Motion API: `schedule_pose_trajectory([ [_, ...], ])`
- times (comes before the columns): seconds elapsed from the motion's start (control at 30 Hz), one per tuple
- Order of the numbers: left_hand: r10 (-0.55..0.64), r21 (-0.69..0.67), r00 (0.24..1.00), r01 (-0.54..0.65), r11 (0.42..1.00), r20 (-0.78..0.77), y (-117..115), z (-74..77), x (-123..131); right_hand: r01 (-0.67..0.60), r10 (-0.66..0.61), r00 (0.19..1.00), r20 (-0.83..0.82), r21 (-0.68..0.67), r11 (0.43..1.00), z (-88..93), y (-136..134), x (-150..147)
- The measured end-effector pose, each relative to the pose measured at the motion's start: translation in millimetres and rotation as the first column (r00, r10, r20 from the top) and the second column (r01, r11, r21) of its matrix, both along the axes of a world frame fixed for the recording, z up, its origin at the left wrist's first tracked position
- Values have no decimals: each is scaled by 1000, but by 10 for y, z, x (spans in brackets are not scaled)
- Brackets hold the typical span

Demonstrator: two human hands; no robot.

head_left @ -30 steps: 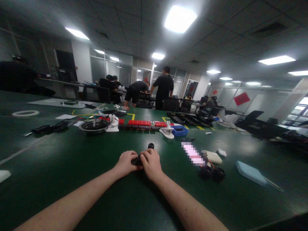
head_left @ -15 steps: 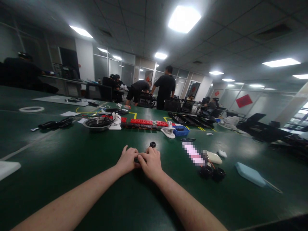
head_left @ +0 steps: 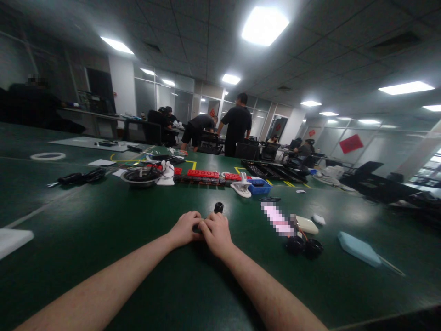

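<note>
Both hands (head_left: 186,228) (head_left: 217,233) hold a dark object (head_left: 197,228) — mostly hidden.

Our left hand (head_left: 186,228) and right hand (head_left: 217,232) cover most of the black piece (head_left: 218,207) they hold, so we cannot tell its full shape. Our forearms (head_left: 103,280) are cut off at the bottom. Toward the worktop's (head_left: 144,209) left edge, the picture crops a white slab (head_left: 14,241); toward its right edge, squares blur a pink thing (head_left: 277,219). The metal bowl's (head_left: 139,184) contents look too small to name.
</note>
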State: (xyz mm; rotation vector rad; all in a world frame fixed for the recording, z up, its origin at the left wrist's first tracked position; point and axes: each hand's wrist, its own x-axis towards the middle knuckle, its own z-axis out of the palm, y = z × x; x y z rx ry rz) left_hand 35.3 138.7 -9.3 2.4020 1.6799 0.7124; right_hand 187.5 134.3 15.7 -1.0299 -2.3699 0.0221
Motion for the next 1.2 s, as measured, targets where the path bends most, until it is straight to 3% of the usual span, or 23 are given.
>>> schedule_pose_trajectory([
  [0.53, 30, -70, 998, -26, 997, 53, -12, 15, -86, 74, -81, 992, 92, 81, 994, 118, -27, 211],
  [1.2, 37, -65, 999, -36, 997, 8, -53, 81, -36, 147, -167, 970, 179, 118, 982, 128, -48, 161],
])
